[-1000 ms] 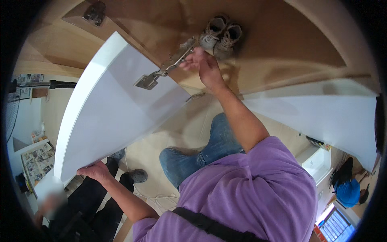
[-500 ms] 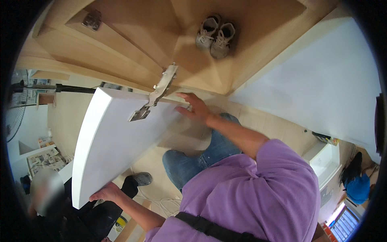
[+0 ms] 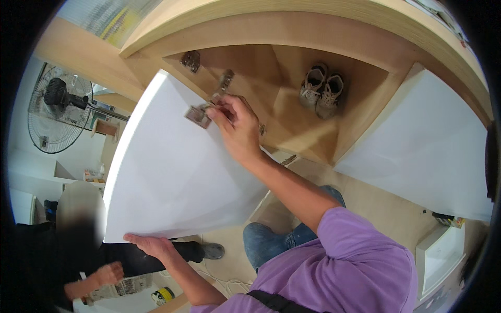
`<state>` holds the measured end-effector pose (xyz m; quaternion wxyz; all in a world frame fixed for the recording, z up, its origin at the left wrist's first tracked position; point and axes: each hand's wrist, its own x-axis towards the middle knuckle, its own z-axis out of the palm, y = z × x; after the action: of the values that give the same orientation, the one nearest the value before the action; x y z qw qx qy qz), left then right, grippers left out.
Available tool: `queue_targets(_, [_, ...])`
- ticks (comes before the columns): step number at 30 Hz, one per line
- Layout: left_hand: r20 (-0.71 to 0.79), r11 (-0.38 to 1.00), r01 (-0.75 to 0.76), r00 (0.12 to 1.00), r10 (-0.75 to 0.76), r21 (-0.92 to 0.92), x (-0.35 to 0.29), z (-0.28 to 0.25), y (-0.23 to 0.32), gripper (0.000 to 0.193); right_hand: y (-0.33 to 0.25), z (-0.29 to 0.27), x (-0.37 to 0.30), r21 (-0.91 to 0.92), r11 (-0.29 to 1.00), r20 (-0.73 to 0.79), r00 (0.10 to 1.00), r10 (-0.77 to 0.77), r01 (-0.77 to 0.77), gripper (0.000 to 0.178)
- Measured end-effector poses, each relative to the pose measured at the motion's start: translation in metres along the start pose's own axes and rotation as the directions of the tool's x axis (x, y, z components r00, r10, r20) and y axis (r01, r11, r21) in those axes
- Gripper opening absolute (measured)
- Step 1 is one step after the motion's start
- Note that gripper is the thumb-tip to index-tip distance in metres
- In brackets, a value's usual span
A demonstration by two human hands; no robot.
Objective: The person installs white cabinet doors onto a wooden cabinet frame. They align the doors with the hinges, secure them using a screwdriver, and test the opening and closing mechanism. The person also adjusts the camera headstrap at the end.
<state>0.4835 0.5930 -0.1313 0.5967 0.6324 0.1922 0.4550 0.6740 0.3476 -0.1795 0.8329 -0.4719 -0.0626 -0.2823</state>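
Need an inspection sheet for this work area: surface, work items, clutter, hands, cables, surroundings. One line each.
Surface: pale floor below an open wooden cabinet.
Work items: white panel tilted before the cabinet; metal hinge at its upper edge.
Clutter: pair of shoes inside the cabinet; black-and-yellow can at lower left.
Hands: right hand has thumb and fingers on the hinge; left hand at the panel's lower edge, grip partly hidden.
Cables: pale cable lying loosely on the floor.
Surroundings: fan at left; co-worker in dark clothes at lower left; second white panel at right.
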Motion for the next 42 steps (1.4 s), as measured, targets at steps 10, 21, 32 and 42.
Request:
queue_targets(10, [-0.055,0.997,0.069,0.996,-0.068,0.024,0.011,0.02,0.02,0.091,0.004,0.027,0.05,-0.205,0.958,0.17,0.971,-0.168,0.201,0.023])
queue_targets(21, [-0.064,1.0,0.005,0.998,-0.005,-0.003,0.006,0.031,0.018,0.091,0.01,0.037,0.066,-0.298,0.926,0.19,0.965,-0.18,0.232,0.026])
queue_targets(32, [-0.082,1.0,-0.014,0.997,0.013,-0.009,0.011,0.028,0.012,0.092,0.016,0.037,0.092,-0.388,0.915,0.183,0.982,-0.044,0.113,0.03])
queue_targets(42, [-0.05,1.0,0.0,0.999,0.0,0.001,-0.003,0.034,0.005,0.091,0.015,0.043,0.103,-0.444,0.896,0.161,0.985,0.061,0.017,0.044])
